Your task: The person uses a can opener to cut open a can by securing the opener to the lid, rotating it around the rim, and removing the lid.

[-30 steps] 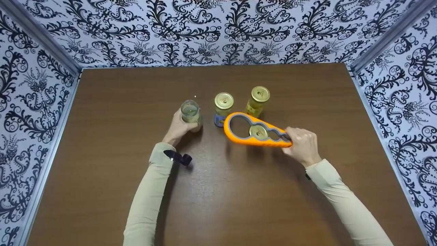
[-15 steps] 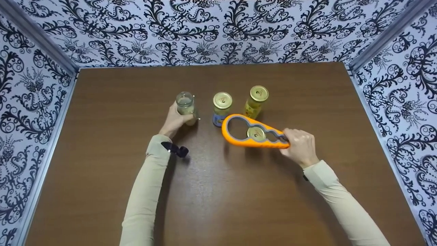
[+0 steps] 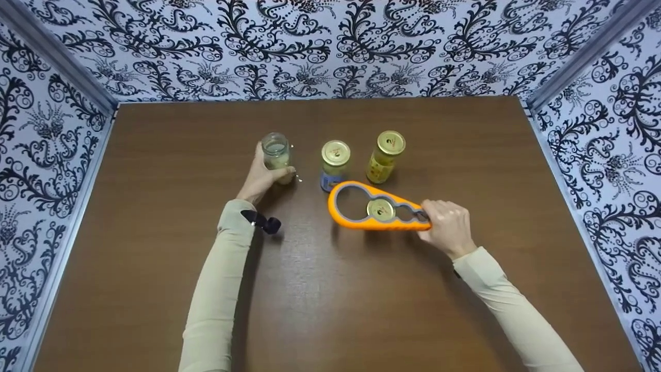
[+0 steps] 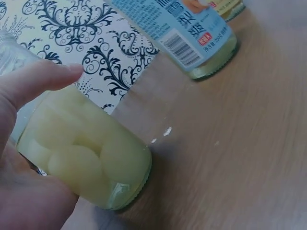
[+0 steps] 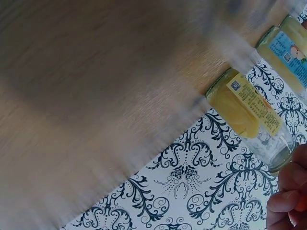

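Note:
In the head view my left hand grips a lidless glass jar, its thumb across the side. Pale round fruit in liquid fills the lower part of this jar in the left wrist view. My right hand holds an orange jar opener with a grey inner edge by its narrow end. A gold lid sits in the opener's middle opening. Just behind stand two lidded jars: a blue-labelled jar and a yellow-labelled jar.
Small white drops lie on the brown wooden table beside the left-hand jar. Patterned panels rise behind the table and along both sides. A black wrist mount juts from the left sleeve.
My left hand has carried the open jar to the left and back, away from the blue-labelled jar. The opener, with the lid in it, has come slightly left and nearer to me.

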Motion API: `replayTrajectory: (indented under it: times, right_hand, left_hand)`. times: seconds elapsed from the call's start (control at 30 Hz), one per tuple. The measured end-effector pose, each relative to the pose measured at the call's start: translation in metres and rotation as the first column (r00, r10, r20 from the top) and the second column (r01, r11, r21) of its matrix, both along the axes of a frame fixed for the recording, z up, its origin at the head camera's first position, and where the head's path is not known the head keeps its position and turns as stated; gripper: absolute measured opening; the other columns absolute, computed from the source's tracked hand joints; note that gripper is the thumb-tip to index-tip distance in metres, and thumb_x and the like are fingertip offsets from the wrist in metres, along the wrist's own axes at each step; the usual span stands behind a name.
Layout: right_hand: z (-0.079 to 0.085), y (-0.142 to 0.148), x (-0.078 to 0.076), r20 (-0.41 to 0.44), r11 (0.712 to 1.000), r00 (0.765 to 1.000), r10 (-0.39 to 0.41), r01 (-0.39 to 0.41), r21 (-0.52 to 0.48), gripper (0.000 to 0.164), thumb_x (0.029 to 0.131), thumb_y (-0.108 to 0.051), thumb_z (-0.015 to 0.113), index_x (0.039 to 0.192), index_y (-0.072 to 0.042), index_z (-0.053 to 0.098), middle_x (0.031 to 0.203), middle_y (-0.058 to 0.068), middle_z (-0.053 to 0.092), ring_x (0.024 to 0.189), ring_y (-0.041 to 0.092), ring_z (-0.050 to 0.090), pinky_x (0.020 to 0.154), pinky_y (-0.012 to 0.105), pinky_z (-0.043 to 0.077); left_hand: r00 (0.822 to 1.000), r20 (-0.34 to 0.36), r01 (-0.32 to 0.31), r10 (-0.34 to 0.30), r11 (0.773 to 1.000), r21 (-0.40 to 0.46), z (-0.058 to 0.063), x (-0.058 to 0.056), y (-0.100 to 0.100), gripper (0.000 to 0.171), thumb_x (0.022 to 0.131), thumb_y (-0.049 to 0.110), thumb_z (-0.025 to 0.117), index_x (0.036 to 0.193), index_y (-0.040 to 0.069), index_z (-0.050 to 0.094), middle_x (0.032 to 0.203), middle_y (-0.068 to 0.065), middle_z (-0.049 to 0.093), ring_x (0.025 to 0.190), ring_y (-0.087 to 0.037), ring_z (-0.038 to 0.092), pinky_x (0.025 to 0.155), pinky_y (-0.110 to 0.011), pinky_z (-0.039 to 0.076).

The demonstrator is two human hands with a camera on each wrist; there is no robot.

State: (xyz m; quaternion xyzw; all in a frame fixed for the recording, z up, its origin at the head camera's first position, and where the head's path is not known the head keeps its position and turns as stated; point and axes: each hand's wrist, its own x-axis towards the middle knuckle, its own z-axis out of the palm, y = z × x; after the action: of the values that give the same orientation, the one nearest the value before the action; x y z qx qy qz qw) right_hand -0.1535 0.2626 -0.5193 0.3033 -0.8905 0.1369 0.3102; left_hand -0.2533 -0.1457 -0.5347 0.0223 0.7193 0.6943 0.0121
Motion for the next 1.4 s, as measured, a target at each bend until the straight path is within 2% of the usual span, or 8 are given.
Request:
replayTrajectory:
  times: [0.3, 0.4, 0.63, 0.8, 1.0, 1.13, 1.27, 1.4]
  right_hand:
    - [-0.002, -0.002, -0.001, 0.004, 1.000, 1.000, 0.003, -0.003, -0.006, 0.019, 0.062, -0.015, 0.065, 0.074, -0.005, 0.053, 0.058, 0.007, 0.051, 0.045, 0.028, 0.044, 0.038, 0.039, 0.034]
    - [-0.003, -0.002, 0.000, 0.008, 1.000, 1.000, -0.003, 0.003, -0.006, 0.020, 0.061, -0.013, 0.066, 0.074, -0.005, 0.053, 0.058, 0.007, 0.051, 0.045, 0.028, 0.044, 0.038, 0.040, 0.034]
    - [-0.004, -0.007, 0.000, 0.004, 1.000, 1.000, -0.007, 0.007, -0.012, 0.021, 0.058, -0.010, 0.067, 0.073, -0.005, 0.052, 0.058, 0.007, 0.050, 0.045, 0.028, 0.045, 0.039, 0.039, 0.034]
    - [-0.005, -0.010, 0.000, 0.000, 1.000, 1.000, -0.014, 0.014, -0.016, 0.021, 0.059, -0.011, 0.068, 0.073, -0.005, 0.053, 0.058, 0.007, 0.050, 0.045, 0.028, 0.046, 0.040, 0.038, 0.036]
    - [-0.005, -0.011, 0.000, 0.008, 1.000, 1.000, -0.023, 0.023, -0.012, 0.023, 0.059, -0.011, 0.070, 0.073, -0.006, 0.053, 0.057, 0.006, 0.050, 0.045, 0.028, 0.046, 0.040, 0.039, 0.036]
    - [-0.006, -0.011, 0.001, 0.013, 0.999, 0.999, -0.034, 0.034, -0.021, 0.022, 0.059, -0.012, 0.070, 0.073, -0.005, 0.054, 0.058, 0.007, 0.050, 0.046, 0.028, 0.047, 0.040, 0.040, 0.036]
    - [-0.007, -0.012, 0.001, 0.012, 0.999, 0.999, -0.040, 0.041, -0.032, 0.022, 0.059, -0.011, 0.070, 0.073, -0.006, 0.054, 0.058, 0.008, 0.051, 0.046, 0.028, 0.047, 0.040, 0.039, 0.036]
    - [-0.008, -0.013, 0.001, 0.019, 0.999, 0.999, -0.038, 0.039, -0.027, 0.022, 0.059, -0.011, 0.071, 0.074, -0.006, 0.054, 0.058, 0.007, 0.051, 0.047, 0.028, 0.047, 0.040, 0.039, 0.036]
  left_hand:
    - [0.999, -0.037, -0.027, 0.027, 1.000, 0.009, 0.004, 0.003, -0.002, 0.106, 0.070, -0.004, 0.081, 0.149, 0.013, 0.013, 0.140, -0.015, 0.041, 0.127, -0.023, 0.040, 0.109, -0.033, 0.022]
    - [0.998, -0.066, -0.014, 0.014, 1.000, -0.003, 0.011, 0.007, -0.007, 0.103, 0.072, -0.003, 0.081, 0.150, 0.010, 0.014, 0.144, -0.016, 0.040, 0.130, -0.023, 0.038, 0.111, -0.033, 0.019]
    - [0.982, -0.187, 0.018, -0.011, 0.999, 0.036, 0.046, 0.027, -0.020, 0.091, 0.074, -0.016, 0.072, 0.146, -0.007, 0.017, 0.149, -0.026, 0.031, 0.138, -0.035, 0.027, 0.114, -0.038, 0.013]
    - [0.966, -0.257, -0.008, 0.026, 0.997, 0.073, 0.046, 0.035, -0.025, 0.080, 0.075, -0.018, 0.069, 0.142, -0.013, 0.024, 0.146, -0.029, 0.033, 0.137, -0.042, 0.027, 0.113, -0.046, 0.017]
    - [0.985, -0.169, -0.023, 0.034, 0.998, 0.065, 0.037, 0.049, -0.033, 0.072, 0.076, -0.018, 0.068, 0.139, -0.012, 0.034, 0.143, -0.024, 0.038, 0.136, -0.036, 0.032, 0.112, -0.039, 0.024]
    - [0.996, -0.084, 0.020, -0.027, 0.997, -0.080, 0.033, 0.062, -0.037, 0.075, 0.077, -0.012, 0.071, 0.142, -0.008, 0.033, 0.147, -0.025, 0.033, 0.137, -0.040, 0.027, 0.112, -0.047, 0.023]
    - [0.996, 0.005, 0.089, -0.090, 0.964, -0.249, 0.029, 0.077, -0.038, 0.075, 0.080, -0.001, 0.075, 0.144, -0.002, 0.035, 0.150, -0.021, 0.032, 0.138, -0.039, 0.026, 0.112, -0.052, 0.020]
    - [0.990, 0.068, 0.137, -0.123, 0.950, -0.280, 0.034, 0.089, -0.030, 0.068, 0.082, 0.001, 0.073, 0.141, -0.005, 0.039, 0.145, -0.025, 0.038, 0.134, -0.041, 0.033, 0.110, -0.054, 0.023]
